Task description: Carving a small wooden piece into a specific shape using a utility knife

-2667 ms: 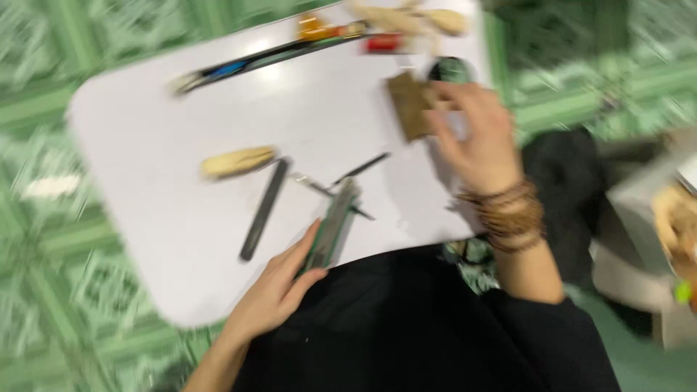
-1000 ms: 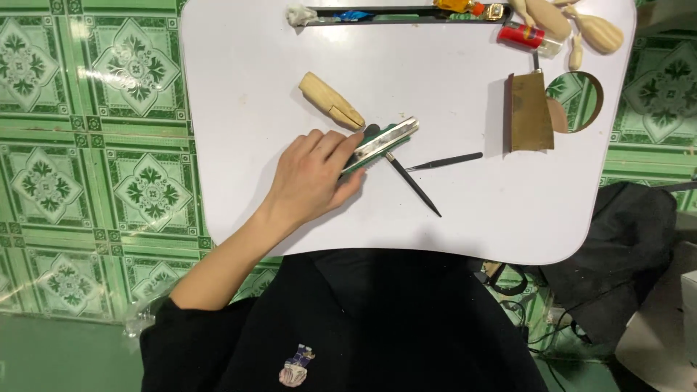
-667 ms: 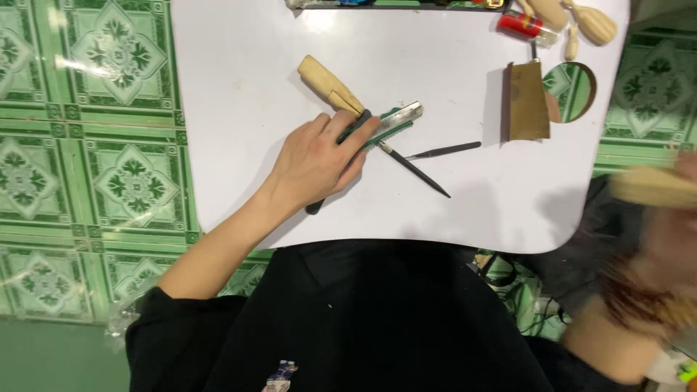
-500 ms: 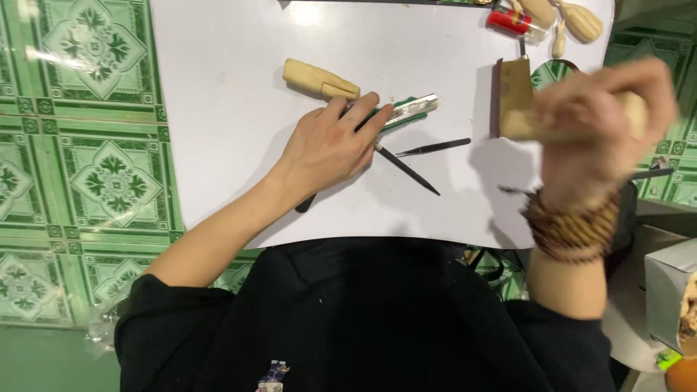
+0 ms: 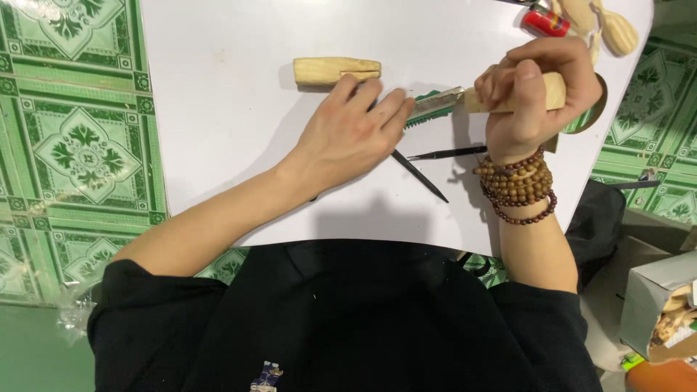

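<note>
On the white counter (image 5: 239,131), the left hand (image 5: 348,134) lies palm down with its fingers spread flat, its grip open and closed on nothing; the fingertips rest on or just beside the near end of a flat metal file with a green part (image 5: 434,106), though the hand hides how much of that tool lies beneath it. Just beyond the left fingertips, touching or nearly touching them, a pale carved wooden piece (image 5: 336,70) lies lengthwise on the counter. The right hand (image 5: 534,91) is curled in a tight fist, its grip closed around a light wooden stick (image 5: 553,91) held roughly level just above the counter; the stick's left end pokes out of the fist and points at the file's far tip, just beside it. Brown bead bracelets (image 5: 517,183) wrap the right wrist. Under and between the two hands, two thin dark metal tools (image 5: 430,170) lie crossed at an angle, one running out from under the left palm. At the counter's far right corner sit a small red object (image 5: 544,22) and several more pale wooden pieces (image 5: 617,30), well apart from the left hand and just beyond the right.
</note>
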